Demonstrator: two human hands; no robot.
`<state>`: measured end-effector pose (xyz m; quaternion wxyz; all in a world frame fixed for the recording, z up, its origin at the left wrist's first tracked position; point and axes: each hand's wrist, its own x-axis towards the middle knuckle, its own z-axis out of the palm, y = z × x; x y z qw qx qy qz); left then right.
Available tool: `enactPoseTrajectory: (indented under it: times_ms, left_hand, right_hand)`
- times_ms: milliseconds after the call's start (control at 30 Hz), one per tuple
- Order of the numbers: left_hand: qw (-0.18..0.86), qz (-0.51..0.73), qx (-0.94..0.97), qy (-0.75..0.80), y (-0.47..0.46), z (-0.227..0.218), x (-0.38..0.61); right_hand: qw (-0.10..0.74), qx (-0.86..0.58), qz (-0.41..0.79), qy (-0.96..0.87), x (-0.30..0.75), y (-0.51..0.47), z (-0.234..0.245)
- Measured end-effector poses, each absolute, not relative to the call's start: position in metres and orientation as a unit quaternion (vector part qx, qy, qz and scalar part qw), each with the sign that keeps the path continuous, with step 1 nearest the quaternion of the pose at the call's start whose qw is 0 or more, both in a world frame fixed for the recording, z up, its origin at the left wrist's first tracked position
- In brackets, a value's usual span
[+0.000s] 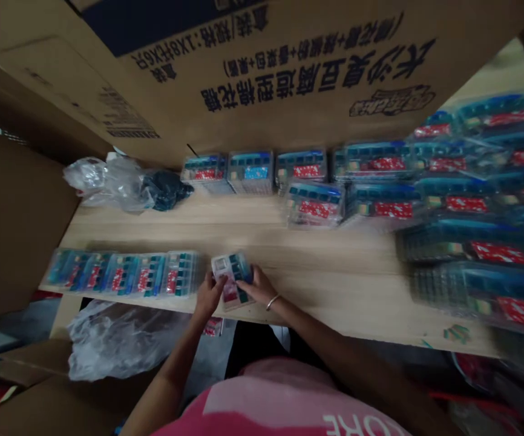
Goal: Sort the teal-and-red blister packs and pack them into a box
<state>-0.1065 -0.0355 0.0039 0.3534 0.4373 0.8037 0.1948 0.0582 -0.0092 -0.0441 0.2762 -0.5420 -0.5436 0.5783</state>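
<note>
- Compartmented plastic tray (232, 270), with teal pieces and a pinkish-red packet, is at the table's near edge, gripped from both sides; whether it rests on the wood or is lifted, I cannot tell.
- Left hand (210, 295) is closed on the tray's left side, its thumb over part of the packet; the fingers beneath are hidden.
- Right hand (258, 287) grips the other side, fingertips reaching across the teal pieces; a silver bangle (271, 302) circles the wrist.
- Lettering on the pink shirt (271, 393) is cut off by the bottom edge.
- Below the tabletop, a crumpled clear plastic bag (121, 336) is partly covered by the left forearm.
- Small green scraps (456, 333) lie near the front edge of the wooden table (334, 284), too blurred to identify.
- Row of filled trays (123, 275), overlapping, stands left of the hands — red packets showing.
- Stacked trays (466, 203) crowd the right side, smeared by blur and cut off by the frame.
- Farther back, one stack (250, 172) shows a blue packet among red ones; clear bags (108, 178) and a dark bundle (166, 189) sit to its left, contents unclear.
- Large cardboard carton (298, 91), print upside down, blocks the far side — its top runs out of view.
</note>
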Motion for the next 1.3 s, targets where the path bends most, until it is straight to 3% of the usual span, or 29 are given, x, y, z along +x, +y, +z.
enactPoseTrajectory:
  times_ms: [133, 200, 300, 467, 633, 733, 833, 967, 1100, 1167, 1300]
  left_hand:
    - [0.242, 0.169, 0.539, 0.788, -0.051, -0.006, -0.126]
    - [0.124, 0.175, 0.633, 0.744, -0.066, -0.019, -0.117]
    - [0.029, 0.105, 0.727, 0.678, -0.084, -0.039, -0.104]
    - [-0.066, 0.052, 0.763, 0.641, -0.088, -0.075, -0.116]
    - [-0.113, 0.064, 0.742, 0.658, -0.078, -0.09, -0.126]
    - [-0.047, 0.056, 0.736, 0.673, -0.077, -0.071, -0.128]
    - [0.113, 0.079, 0.733, 0.666, -0.075, -0.033, -0.13]
    - [0.277, 0.295, 0.646, 0.647, -0.023, 0.013, -0.131]
    - [0.463, 0.53, 0.275, 0.655, 0.1, 0.04, -0.127]
    - [0.488, 0.57, 0.121, 0.65, 0.161, 0.049, -0.126]
    - [0.491, 0.599, 0.056, 0.63, 0.231, 0.059, -0.126]
  right_hand:
    - [0.214, -0.624, 0.441, -0.609, 0.003, -0.02, -0.058]
    - [0.19, -0.635, 0.41, -0.627, 0.0, -0.02, -0.067]
    - [0.187, -0.622, 0.385, -0.656, 0.017, 0.004, -0.062]
    - [0.211, -0.553, 0.232, -0.772, 0.019, 0.113, 0.018]
    - [0.101, -0.5, 0.081, -0.856, -0.032, 0.224, 0.095]
    - [-0.001, -0.473, 0.046, -0.88, -0.046, 0.252, 0.104]
    - [-0.04, -0.434, 0.005, -0.9, -0.043, 0.257, 0.097]
    - [-0.04, -0.411, -0.015, -0.911, -0.035, 0.257, 0.094]
    - [-0.047, -0.414, -0.012, -0.909, -0.031, 0.254, 0.098]
    - [-0.038, -0.404, -0.011, -0.914, -0.03, 0.248, 0.097]
    - [-0.014, -0.391, 0.008, -0.92, -0.025, 0.239, 0.092]
